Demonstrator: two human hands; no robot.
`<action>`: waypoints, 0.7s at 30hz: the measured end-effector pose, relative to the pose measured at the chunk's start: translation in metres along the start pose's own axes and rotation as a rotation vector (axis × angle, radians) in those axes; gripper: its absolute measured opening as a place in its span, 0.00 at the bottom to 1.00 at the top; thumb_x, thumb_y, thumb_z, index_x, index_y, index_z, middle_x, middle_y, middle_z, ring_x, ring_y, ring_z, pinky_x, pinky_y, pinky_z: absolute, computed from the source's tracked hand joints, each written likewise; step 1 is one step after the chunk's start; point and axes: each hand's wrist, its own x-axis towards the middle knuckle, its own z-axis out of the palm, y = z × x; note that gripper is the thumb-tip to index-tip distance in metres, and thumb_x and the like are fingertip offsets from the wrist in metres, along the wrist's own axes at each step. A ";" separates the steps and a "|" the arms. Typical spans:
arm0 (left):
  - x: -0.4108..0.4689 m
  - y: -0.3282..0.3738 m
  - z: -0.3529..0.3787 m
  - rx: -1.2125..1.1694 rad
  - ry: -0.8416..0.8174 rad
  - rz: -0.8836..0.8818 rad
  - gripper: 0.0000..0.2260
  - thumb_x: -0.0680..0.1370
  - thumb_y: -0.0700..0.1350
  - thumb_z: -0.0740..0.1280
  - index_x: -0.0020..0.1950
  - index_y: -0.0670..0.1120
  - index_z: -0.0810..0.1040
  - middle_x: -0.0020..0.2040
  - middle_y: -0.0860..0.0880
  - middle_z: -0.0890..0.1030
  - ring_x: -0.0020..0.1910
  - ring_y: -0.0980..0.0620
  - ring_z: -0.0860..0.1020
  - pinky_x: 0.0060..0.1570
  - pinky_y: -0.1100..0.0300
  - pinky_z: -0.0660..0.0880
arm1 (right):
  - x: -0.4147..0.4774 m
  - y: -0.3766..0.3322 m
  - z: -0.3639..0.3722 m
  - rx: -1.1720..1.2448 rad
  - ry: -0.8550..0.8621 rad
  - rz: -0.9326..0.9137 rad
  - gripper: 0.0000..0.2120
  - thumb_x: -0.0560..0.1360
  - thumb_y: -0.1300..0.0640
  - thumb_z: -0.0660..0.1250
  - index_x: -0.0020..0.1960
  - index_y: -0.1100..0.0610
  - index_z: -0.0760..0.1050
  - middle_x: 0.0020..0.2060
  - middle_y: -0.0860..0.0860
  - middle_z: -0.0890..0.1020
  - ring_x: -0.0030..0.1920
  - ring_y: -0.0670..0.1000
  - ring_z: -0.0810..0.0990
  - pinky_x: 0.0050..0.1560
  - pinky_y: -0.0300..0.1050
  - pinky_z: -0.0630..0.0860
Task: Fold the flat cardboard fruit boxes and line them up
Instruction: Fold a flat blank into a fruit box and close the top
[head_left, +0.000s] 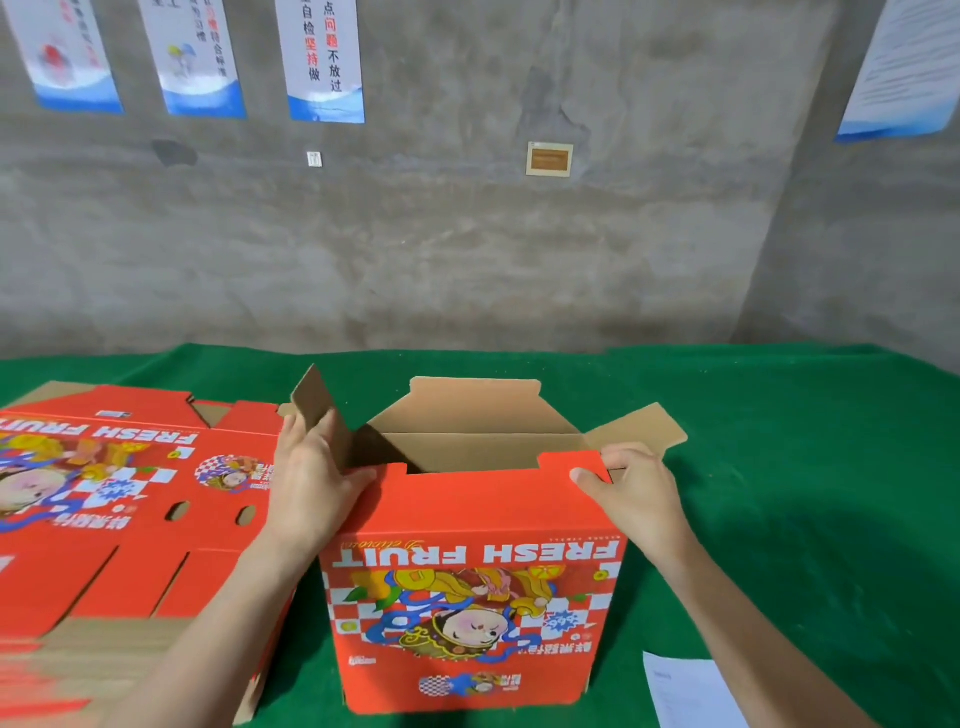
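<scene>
Head view (the only feed I have from here).

1. Work item: I see one red printed cardboard fruit box (475, 597) standing erected on the green felt-covered table (779, 467), near the front edge and about centre. Its top is open. The "FRESH FRUIT" lettering on the near face reads upside down to me.

2. Flaps: the plain brown left side flap (317, 400) stands up, tilted. The brown right side flap (639, 428) splays outward. The brown rear flap (475, 400) stands upright, and the red front flap (483, 499) rises toward me.

3. left hand (311, 483): the fingers lie straight and flat against the left side flap, with the thumb stretched across to the left corner of the front flap. I see no curl round anything.

4. right hand (634, 493): the thumb presses the red face of the front flap at its right corner and the fingers curl behind it, so the corner is pinched.

5. Supply: a stack of flat red cardboard boxes (130, 493) lies on the table just left of the box, printed side up.

6. Surroundings: a white paper sheet (685, 691) lies near the lower right. On the grey concrete wall (467, 234) behind hang white-and-blue posters (324, 57) and a small framed brown plaque (549, 158).
</scene>
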 end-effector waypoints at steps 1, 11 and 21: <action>0.000 0.001 0.000 0.010 -0.012 0.021 0.28 0.63 0.41 0.79 0.60 0.38 0.76 0.56 0.36 0.75 0.58 0.37 0.71 0.57 0.49 0.68 | 0.001 0.000 -0.002 -0.041 -0.012 0.014 0.12 0.71 0.50 0.72 0.39 0.59 0.82 0.49 0.48 0.75 0.60 0.51 0.74 0.55 0.43 0.68; 0.004 0.001 0.003 0.047 -0.106 0.118 0.41 0.63 0.39 0.79 0.73 0.39 0.65 0.69 0.39 0.69 0.67 0.39 0.67 0.67 0.49 0.65 | 0.008 -0.036 -0.002 -0.894 -0.159 -0.477 0.37 0.67 0.62 0.66 0.74 0.51 0.58 0.75 0.53 0.32 0.71 0.60 0.24 0.62 0.67 0.22; -0.004 -0.004 0.001 -0.293 -0.324 0.397 0.27 0.79 0.56 0.60 0.76 0.60 0.55 0.60 0.56 0.80 0.61 0.60 0.76 0.60 0.67 0.69 | 0.042 -0.040 -0.001 -0.766 -0.681 -0.155 0.52 0.68 0.54 0.69 0.77 0.46 0.33 0.73 0.44 0.27 0.76 0.57 0.36 0.73 0.64 0.38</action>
